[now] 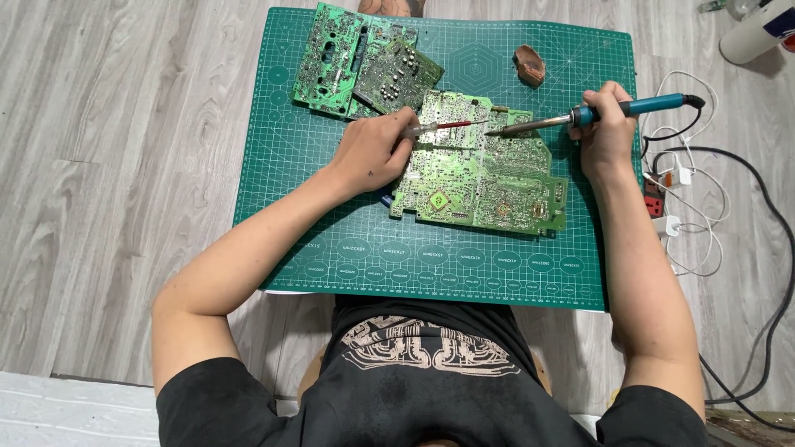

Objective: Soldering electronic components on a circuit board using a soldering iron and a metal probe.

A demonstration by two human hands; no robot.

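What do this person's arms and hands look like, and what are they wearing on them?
Both arms are bare from the upper arm down, with no gloves, watch or rings to be seen. The left hand has a small dark mark on its back. The right hand shows none. Short black sleeves of a black T-shirt with a pale printed design cover the shoulders.
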